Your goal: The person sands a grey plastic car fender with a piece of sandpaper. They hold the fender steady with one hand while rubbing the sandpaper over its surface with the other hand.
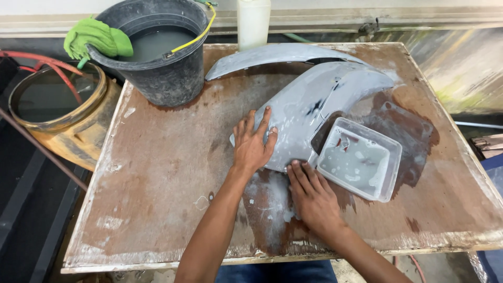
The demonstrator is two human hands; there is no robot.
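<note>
A grey curved body panel (pixel 306 99), wet and streaked with white slurry, lies on a worn brown board (pixel 162 173). My left hand (pixel 253 142) lies flat on the panel's near left edge, fingers spread, pressing it down. My right hand (pixel 310 193) rests palm-down just below the panel's lower edge, its fingers held together and touching the wet board and the panel's rim. I cannot tell whether anything lies under its fingers. A clear square plastic tub (pixel 360 158) with a little cloudy water sits right beside my right hand.
A black bucket (pixel 167 73) of murky water stands at the board's back left, a green cloth (pixel 97 37) over its rim. A yellowish round drum (pixel 63 112) sits left of the board. A white plastic bottle (pixel 253 21) stands behind.
</note>
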